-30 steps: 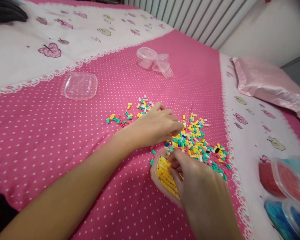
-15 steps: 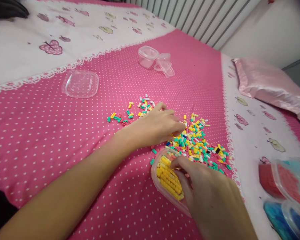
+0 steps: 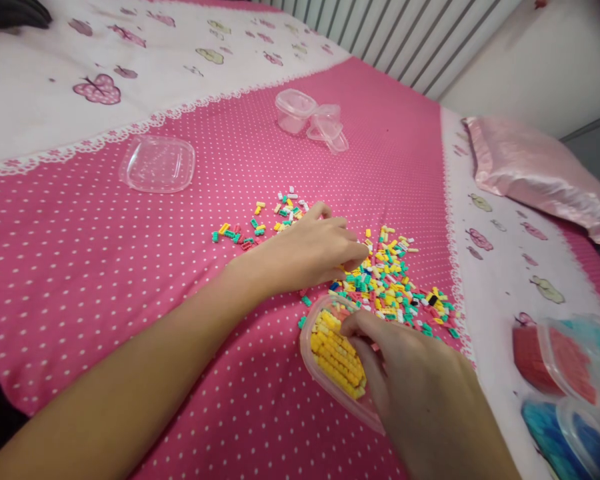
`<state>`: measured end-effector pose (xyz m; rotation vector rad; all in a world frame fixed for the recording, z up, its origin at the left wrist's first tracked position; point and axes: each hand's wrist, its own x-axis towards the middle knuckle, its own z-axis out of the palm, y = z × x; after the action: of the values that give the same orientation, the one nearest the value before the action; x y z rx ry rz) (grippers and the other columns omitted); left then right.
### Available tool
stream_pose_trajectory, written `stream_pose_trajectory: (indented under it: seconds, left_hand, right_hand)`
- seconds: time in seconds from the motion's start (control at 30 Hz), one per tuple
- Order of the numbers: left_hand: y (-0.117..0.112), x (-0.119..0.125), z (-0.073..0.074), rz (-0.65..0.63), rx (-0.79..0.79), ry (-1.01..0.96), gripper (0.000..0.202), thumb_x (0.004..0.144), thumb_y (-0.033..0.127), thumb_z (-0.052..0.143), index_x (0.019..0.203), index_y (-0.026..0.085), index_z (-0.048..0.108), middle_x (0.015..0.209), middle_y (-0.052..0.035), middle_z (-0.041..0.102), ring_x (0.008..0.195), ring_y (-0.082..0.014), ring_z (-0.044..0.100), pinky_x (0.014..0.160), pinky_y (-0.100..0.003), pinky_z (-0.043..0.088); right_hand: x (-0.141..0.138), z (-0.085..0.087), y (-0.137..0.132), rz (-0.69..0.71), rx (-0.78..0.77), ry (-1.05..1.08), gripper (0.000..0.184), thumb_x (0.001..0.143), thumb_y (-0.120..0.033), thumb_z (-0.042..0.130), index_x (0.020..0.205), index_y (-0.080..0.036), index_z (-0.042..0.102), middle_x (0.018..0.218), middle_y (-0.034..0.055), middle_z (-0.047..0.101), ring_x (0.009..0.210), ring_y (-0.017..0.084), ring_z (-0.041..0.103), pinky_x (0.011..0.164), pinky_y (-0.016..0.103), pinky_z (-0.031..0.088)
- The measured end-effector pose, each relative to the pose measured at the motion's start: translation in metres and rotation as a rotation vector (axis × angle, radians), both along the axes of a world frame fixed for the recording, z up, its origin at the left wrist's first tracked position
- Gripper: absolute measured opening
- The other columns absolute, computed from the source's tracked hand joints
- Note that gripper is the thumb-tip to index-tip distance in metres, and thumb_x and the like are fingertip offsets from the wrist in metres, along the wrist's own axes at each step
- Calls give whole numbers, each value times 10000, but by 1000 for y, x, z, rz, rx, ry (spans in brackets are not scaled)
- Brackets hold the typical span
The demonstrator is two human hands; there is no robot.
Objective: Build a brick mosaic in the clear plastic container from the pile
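Small toy bricks (image 3: 390, 273) in yellow, green, red, white and a few darker colours lie in a loose pile on the pink dotted bedspread. Over the pile's left part is my left hand (image 3: 325, 250), palm down with bent fingers; its fingertips are partly hidden, and whatever they pinch cannot be made out. A clear plastic tub (image 3: 307, 350) stands nearer to me, holding yellow bricks (image 3: 337, 353) stuck together in rows. My right hand (image 3: 410, 373) reaches over the tub's right side, thumb and forefinger closed together inside it against the yellow rows. Their tips hide anything between them.
Beyond the pile lie a clear lid (image 3: 160, 165) and small clear containers (image 3: 295, 110). At the right edge are a tub of red bricks (image 3: 535, 357) and one of blue bricks (image 3: 550, 433). A pink satin pillow (image 3: 540, 173) rests farther back, near a white railing (image 3: 400, 33).
Both hands hold nearly the same pose and place over the pile and the tub. The whole view has shifted very slightly.
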<state>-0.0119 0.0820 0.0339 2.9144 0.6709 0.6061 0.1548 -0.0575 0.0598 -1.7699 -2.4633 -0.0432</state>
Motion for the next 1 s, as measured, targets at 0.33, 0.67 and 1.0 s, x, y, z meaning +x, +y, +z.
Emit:
stream_pose_trajectory:
  seconds: [0.33,0.67,1.0]
  left_hand:
    - [-2,0,5,7,12,26,80,928,149,597,871,198,627,877,-5,708,845,-178,581,824,-371,291]
    - [-3,2,5,4,-11,-4,133,923,124,583,822,195,631,841,3,703,795,-167,574,829,-370,306]
    - [-3,4,4,8,-25,-2,149,929,142,585,803,206,633,828,2,708,807,-172,580,845,-381,300]
  right_hand:
    - [-7,-3,3,-131,-11,-35,127,821,-172,617,831,-299,619,626,-95,710,479,174,666,410,244,256]
    - [-27,-5,1,-240,-17,-106,170,847,-110,584,843,-279,600,686,-50,711,573,198,677,478,286,262]
    - [-15,-10,6,-162,-36,-20,139,854,-143,560,851,-273,609,724,-29,726,639,210,722,487,272,337]
